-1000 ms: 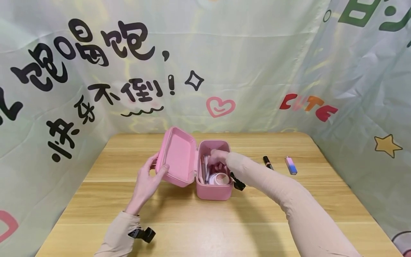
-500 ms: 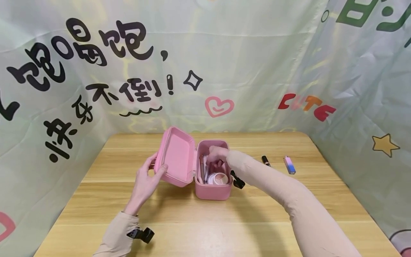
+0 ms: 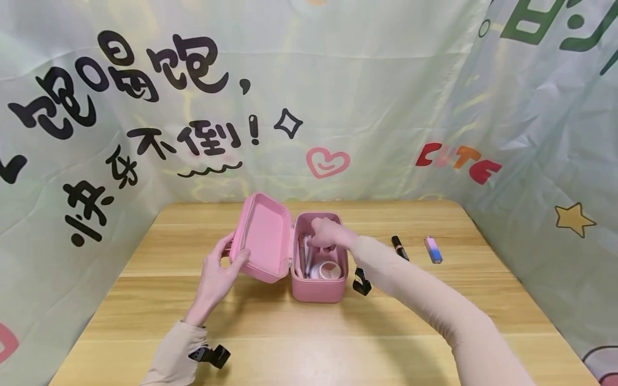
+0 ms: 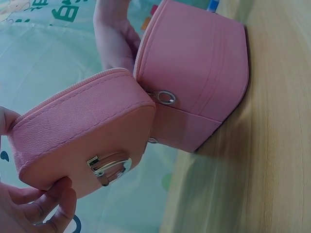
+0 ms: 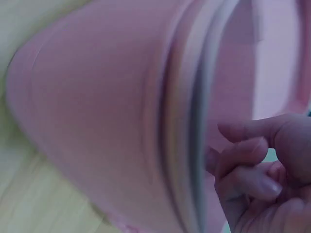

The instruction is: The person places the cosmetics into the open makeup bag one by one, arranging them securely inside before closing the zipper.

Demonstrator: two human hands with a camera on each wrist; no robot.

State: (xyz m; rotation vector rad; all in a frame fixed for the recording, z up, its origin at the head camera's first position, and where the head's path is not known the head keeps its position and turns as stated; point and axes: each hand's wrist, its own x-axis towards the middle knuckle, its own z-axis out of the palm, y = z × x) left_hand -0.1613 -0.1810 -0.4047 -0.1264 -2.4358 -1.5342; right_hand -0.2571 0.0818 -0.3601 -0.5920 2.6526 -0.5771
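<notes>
A pink cosmetic case (image 3: 318, 292) stands on the table, its lid (image 3: 265, 236) swung open to the left. My left hand (image 3: 218, 276) grips the lid by its outer edge, thumb on the rim, fingers behind; the left wrist view shows fingertips (image 4: 58, 194) against the lid's top near a metal-ringed handle (image 4: 112, 167). At the case's mouth is my right hand (image 3: 333, 234), fingers loosely bent. Nothing shows between its thumb and fingers (image 5: 245, 182) in the right wrist view. Inside the case lie a round compact (image 3: 330, 270) and several slim tubes (image 3: 307, 256).
To the right of the case on the wooden table (image 3: 309, 343) lie a black tube (image 3: 399, 247) and a small pink-and-blue stick (image 3: 433, 250). Printed cloth (image 3: 260, 69) hangs behind the table and along its sides.
My right hand has risen slightly and shifted back to the right from deeper in the case, showing more of the inside. My left hand keeps its grip on the lid.
</notes>
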